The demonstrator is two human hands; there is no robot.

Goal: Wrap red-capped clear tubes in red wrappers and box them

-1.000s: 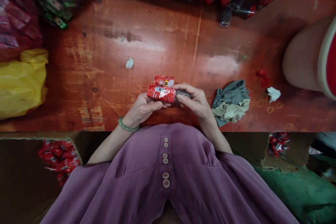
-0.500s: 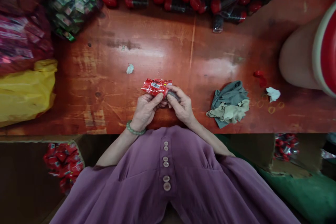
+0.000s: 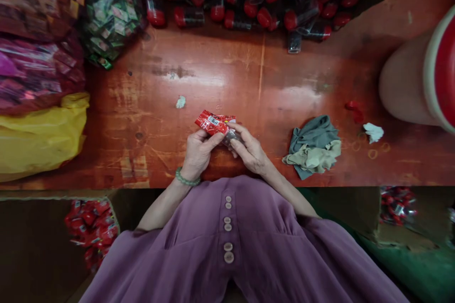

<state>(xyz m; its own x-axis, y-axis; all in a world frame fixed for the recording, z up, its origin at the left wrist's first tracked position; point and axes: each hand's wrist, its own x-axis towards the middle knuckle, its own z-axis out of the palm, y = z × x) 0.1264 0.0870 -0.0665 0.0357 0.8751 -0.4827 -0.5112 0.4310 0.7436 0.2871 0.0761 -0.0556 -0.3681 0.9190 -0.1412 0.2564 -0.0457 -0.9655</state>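
Close in front of my body, both hands hold a shiny red printed packet [image 3: 210, 121] with a white barcode label. My left hand [image 3: 199, 152] is closed on its near edge, thumb on top, a green bead bracelet at the wrist. At its right end, a dark, clear-covered part [image 3: 229, 138] shows between the hands. My right hand [image 3: 251, 150] pinches that end with thumb and fingers. Part of the packet and several fingertips are hidden, and what is inside cannot be made out.
Red-capped dark cylinders [image 3: 232, 20] are heaped along the back. Bags of small packets [image 3: 113, 14] and a yellow bag [image 3: 42, 137] stand left. Rightward lie grey-green cloths [image 3: 314, 144], rubber bands and a bucket [image 3: 405, 73]. Cardboard boxes with red packets [image 3: 94, 227] sit below the table edge.
The packet has tilted, its left end now higher, and more of the dark, clear-covered part shows. Both hands keep hold of it. The whole view has shifted slightly.
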